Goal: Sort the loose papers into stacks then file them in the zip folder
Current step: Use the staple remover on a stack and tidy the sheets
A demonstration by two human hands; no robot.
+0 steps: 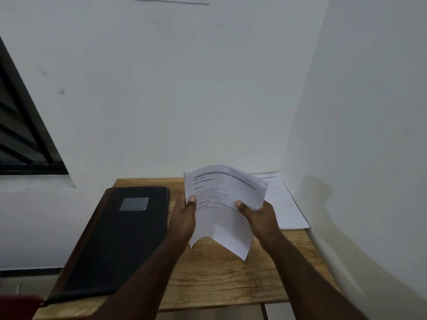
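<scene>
I hold a bundle of printed white papers (pixel 223 199) up above the wooden table (pixel 219 280). My left hand (pixel 184 218) grips the bundle's left edge, thumb on the front sheet. My right hand (pixel 256 215) grips its right side, thumb on top, and the sheets bow between the two hands. A black zip folder (pixel 117 241) with a brown spine and a grey label lies shut on the table's left part, overhanging the left edge. A flat stack of printed papers (pixel 286 204) rests at the table's back right corner.
White walls close in behind and on the right of the table. A dark window (pixel 20 125) sits in the wall at the left. Something red (pixel 18 306) shows at the bottom left corner.
</scene>
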